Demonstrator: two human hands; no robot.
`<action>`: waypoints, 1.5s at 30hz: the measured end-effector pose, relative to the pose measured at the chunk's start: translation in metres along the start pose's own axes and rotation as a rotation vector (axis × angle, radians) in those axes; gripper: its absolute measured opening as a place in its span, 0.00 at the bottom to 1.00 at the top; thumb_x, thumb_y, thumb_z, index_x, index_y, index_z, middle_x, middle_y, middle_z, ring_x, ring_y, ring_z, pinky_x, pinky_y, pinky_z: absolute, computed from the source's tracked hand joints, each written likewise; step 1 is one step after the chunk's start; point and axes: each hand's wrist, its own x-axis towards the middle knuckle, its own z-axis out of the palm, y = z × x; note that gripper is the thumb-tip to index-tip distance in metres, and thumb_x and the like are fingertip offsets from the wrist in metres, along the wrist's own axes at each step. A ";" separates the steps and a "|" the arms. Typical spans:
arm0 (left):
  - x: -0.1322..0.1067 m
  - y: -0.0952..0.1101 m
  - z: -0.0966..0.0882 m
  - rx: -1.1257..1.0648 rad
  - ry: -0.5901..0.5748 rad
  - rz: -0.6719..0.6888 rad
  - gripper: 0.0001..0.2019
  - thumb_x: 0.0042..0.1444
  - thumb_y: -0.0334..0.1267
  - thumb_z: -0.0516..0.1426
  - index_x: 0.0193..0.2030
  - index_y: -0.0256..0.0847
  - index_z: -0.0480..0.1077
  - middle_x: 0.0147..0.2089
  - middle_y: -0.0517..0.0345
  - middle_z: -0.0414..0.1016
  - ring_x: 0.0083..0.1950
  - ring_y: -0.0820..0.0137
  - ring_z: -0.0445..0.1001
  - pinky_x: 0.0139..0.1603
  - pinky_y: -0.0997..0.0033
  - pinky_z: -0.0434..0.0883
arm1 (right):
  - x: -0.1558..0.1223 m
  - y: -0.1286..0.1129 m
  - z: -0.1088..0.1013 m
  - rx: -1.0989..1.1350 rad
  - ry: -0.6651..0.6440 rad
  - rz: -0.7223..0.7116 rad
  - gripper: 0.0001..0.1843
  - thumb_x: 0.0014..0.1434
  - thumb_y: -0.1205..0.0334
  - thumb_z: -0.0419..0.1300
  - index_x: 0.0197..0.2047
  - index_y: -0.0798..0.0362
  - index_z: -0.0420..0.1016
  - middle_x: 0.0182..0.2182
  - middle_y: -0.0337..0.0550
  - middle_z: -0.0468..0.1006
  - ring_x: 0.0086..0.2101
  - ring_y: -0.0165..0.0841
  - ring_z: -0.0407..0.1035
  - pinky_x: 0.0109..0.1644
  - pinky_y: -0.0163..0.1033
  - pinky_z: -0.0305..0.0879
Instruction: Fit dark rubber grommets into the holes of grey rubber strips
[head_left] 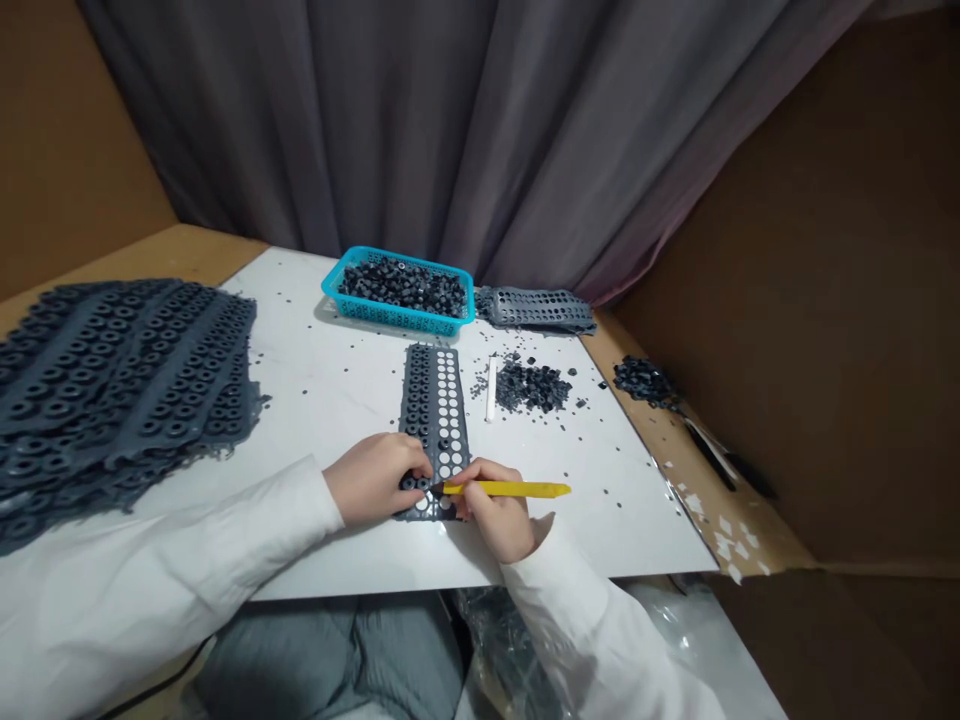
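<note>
A dark grey rubber strip [437, 400] lies lengthwise on the white board, with raised rings along its left side and open round holes along its right. My left hand [379, 478] grips the strip's near left edge, thumb and fingers curled close to the rings. My right hand [501, 505] is closed around a yellow pen-like tool [525, 489]. The tool's dark tip points left and meets the strip between my two hands. Whether the tip is in a hole, I cannot tell.
A stack of ringed rubber sheets [127, 370] stands at left. At the back are a blue basket [405, 323] of small black parts and a punched-out strip [540, 309]. Right of the strip lie a white stick [491, 390], a heap of black bits [534, 387] and scattered scraps.
</note>
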 end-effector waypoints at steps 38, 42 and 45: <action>-0.012 -0.022 -0.022 -0.850 0.259 -0.406 0.13 0.50 0.45 0.59 0.35 0.35 0.70 0.30 0.58 0.72 0.30 0.72 0.70 0.33 0.72 0.68 | 0.005 -0.009 -0.003 0.214 0.013 -0.005 0.06 0.49 0.65 0.56 0.25 0.55 0.72 0.17 0.37 0.74 0.16 0.26 0.64 0.20 0.31 0.61; -0.011 -0.012 -0.012 -0.813 0.234 -0.379 0.12 0.49 0.42 0.60 0.37 0.35 0.71 0.30 0.56 0.73 0.32 0.71 0.70 0.34 0.71 0.68 | 0.015 -0.038 -0.011 0.282 -0.095 -0.132 0.12 0.56 0.58 0.60 0.42 0.52 0.75 0.34 0.45 0.81 0.34 0.35 0.76 0.39 0.41 0.73; -0.005 -0.013 -0.011 -0.833 0.293 -0.370 0.13 0.47 0.41 0.61 0.37 0.35 0.72 0.32 0.56 0.73 0.33 0.72 0.70 0.36 0.71 0.68 | 0.032 -0.057 -0.012 0.306 -0.275 -0.153 0.18 0.57 0.54 0.59 0.49 0.52 0.74 0.44 0.49 0.79 0.43 0.38 0.74 0.49 0.47 0.71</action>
